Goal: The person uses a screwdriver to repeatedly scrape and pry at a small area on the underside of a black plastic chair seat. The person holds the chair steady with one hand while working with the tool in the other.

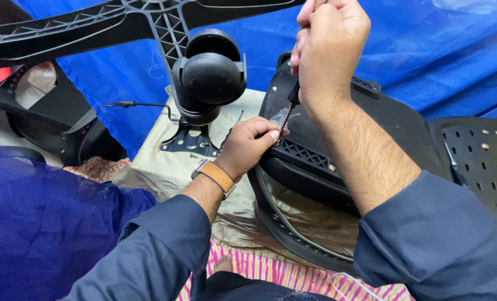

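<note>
The right hand (pixel 329 47) is clenched around a black-handled screwdriver (pixel 289 108), its tip down on the black plastic chair seat underside (pixel 338 145) at centre, where the left hand (pixel 248 146) pinches the shaft.

blue tarp (pixel 444 50) backdrop, striped pink mat (pixel 282 273) below
</note>
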